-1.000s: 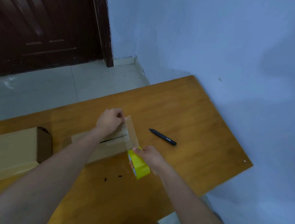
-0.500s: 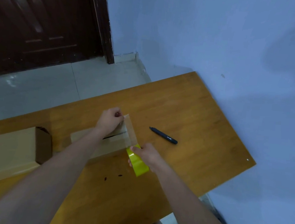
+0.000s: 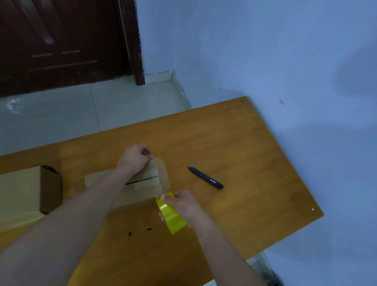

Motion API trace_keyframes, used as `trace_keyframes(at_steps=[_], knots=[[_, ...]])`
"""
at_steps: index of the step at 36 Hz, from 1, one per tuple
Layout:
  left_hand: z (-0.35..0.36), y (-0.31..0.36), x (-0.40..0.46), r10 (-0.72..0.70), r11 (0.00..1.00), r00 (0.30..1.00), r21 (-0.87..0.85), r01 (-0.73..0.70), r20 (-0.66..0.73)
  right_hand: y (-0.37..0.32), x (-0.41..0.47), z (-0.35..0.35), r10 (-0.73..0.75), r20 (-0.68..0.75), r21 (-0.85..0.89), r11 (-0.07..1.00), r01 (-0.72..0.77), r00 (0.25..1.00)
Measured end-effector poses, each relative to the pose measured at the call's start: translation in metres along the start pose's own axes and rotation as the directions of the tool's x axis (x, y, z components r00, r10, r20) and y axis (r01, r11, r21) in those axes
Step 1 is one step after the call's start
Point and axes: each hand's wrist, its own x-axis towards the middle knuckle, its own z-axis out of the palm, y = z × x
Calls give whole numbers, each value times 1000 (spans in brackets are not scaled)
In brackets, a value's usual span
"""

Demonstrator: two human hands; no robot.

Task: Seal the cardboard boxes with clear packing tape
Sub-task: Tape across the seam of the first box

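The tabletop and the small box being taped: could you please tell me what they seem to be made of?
The tabletop looks like orange-brown wood or wood veneer, smooth with a slight sheen and faint grain lines. The small box looks like plain matte tan cardboard, with folded flaps meeting at a dark seam.

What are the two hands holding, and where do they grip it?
The right hand grips the yellow tape roll around its rim. The left hand pinches the free end of the clear tape strip over the box.

Both forearms are bare to the frame's edge, with no sleeves, watch or rings visible.
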Motion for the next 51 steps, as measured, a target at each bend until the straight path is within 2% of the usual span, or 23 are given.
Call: trace_keyframes(at_steps=[2,6,8,11,14,18,20,27,31,39,51], knots=[[1,-1,0,45,998,997,-44,-48,-69,1,0,1,-2,1,19,1000,2,1000],[2,-6,-1,-20,968,975,-247,-36,-221,0,1,-1,-7,11,2,1000,7,1000],[0,-4,-7,7,951,963,-297,-90,-271,-1,0,-2,-14,15,-5,1000,14,1000],[-6,0,-21,188,947,928,-191,-259,-323,-3,-1,-3,-44,21,-16,999,45,999],[-10,-2,-31,394,909,867,-12,-417,-304,-3,1,-2,-63,13,-17,998,63,998],[-7,-13,-39,579,815,784,207,-542,-224,-4,2,-2,-65,9,-33,997,65,998],[-2,-20,-39,624,774,756,286,-565,-195,-5,3,-2,-59,9,-15,998,59,998],[4,-18,-37,515,836,834,330,-437,-200,-6,6,-2,-70,5,-9,998,70,998],[8,-18,-34,406,889,893,309,-337,-195,-6,8,-1,-77,8,14,997,77,997],[6,-15,-30,273,923,958,305,-236,-85,-6,10,-2,-87,17,-34,996,88,996],[10,-8,-35,270,867,960,454,-206,-78,0,14,-6,-65,46,-8,998,65,997]])
